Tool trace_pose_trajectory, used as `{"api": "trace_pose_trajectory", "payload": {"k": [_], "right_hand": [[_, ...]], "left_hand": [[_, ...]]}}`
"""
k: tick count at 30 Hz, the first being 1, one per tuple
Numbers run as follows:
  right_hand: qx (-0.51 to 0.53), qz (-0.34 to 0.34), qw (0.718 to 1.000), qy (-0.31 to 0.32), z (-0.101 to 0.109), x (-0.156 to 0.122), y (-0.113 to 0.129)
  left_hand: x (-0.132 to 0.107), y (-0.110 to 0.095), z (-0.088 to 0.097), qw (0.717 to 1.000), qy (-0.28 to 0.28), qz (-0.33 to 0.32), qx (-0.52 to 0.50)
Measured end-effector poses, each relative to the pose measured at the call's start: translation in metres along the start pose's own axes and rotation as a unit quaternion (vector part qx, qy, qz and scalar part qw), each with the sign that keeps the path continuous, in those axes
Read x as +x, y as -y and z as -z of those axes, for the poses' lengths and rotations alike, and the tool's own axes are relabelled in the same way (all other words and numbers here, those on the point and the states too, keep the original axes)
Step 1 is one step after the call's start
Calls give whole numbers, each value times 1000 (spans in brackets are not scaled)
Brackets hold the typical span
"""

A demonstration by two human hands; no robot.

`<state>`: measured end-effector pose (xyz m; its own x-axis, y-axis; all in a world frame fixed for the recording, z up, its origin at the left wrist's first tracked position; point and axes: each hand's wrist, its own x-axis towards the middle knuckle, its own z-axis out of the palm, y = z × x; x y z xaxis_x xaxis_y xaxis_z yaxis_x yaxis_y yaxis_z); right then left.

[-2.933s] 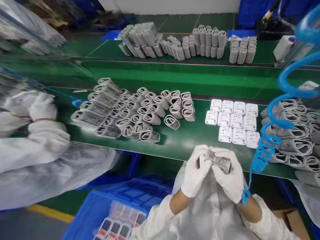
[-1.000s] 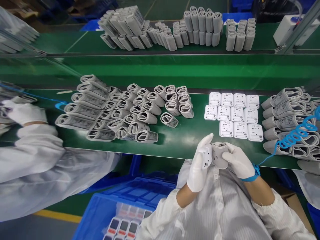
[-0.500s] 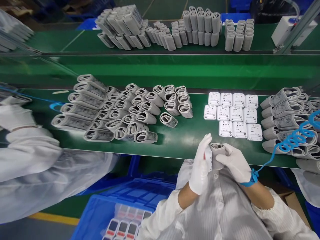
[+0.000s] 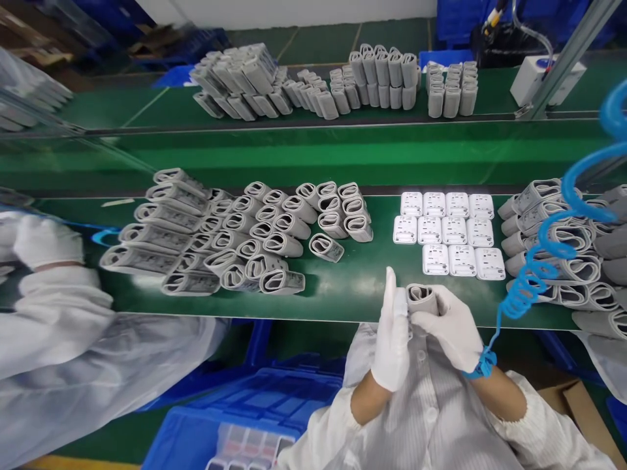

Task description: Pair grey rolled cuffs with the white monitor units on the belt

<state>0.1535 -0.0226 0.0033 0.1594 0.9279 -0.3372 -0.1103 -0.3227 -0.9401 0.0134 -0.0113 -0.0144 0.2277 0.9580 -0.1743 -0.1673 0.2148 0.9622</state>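
Observation:
My right hand (image 4: 453, 326), in a white glove, is wrapped round a rolled grey cuff (image 4: 420, 297) held upright over the near edge of the green bench (image 4: 353, 287). My left hand (image 4: 392, 343), also gloved, stands edge-on with straight fingers and presses a white unit against the cuff's left side. Only a sliver of that unit (image 4: 404, 307) shows between the palm and the cuff. A blue wrist strap (image 4: 482, 365) sits on my right wrist.
A heap of rolled grey cuffs (image 4: 245, 238) lies left of centre, with a grid of white units (image 4: 448, 232) and more cuffs (image 4: 553, 241) to the right. A blue coiled cord (image 4: 543, 254) hangs right. A co-worker's sleeve (image 4: 59, 320) is left, a blue crate (image 4: 220, 431) below.
The cuff was turned from lying across both hands to upright. My left hand brought the white unit flat against its side, so the unit's face no longer shows. The view tilted slightly.

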Motion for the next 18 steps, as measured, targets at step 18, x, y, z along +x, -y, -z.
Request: {"api": "trace_pose_trajectory", "payload": {"k": [18], "right_hand": [[-227, 258, 925, 162, 22, 0, 8]], "left_hand": [[26, -5, 31, 982, 146, 118, -12]]}}
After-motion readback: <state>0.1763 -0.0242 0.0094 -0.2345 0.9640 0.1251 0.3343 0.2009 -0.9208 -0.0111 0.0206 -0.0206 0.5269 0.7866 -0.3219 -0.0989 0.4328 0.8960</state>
